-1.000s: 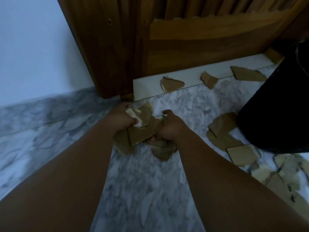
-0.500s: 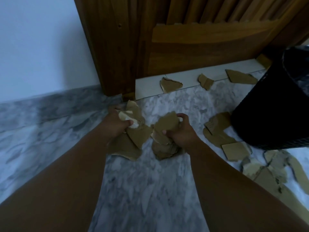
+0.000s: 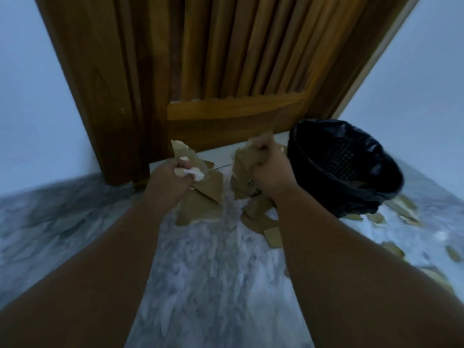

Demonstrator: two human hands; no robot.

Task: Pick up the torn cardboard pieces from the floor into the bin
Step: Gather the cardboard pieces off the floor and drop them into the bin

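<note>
Loose cardboard pieces (image 3: 273, 237) are being left lying on the marble floor (image 3: 213, 272) just left of the black-lined bin (image 3: 364, 202), with more scattered at the bin's right and near side. A wooden door (image 3: 226, 71) is being seen behind the bin. Left of the bin, a bunch of torn cardboard (image 3: 211, 187) is being gripped by the left hand (image 3: 170, 177), fingers curled tight, a white scrap (image 3: 193, 172) among it. A second bunch (image 3: 241, 164) is being clutched in the closed fingers of the right hand (image 3: 268, 167), just beside the bin.

Torn brown cardboard pieces (image 3: 212, 188) bunched in L hand (image 3: 170, 179) & R hand (image 3: 268, 169), more by black bin (image 3: 376, 194).
</note>
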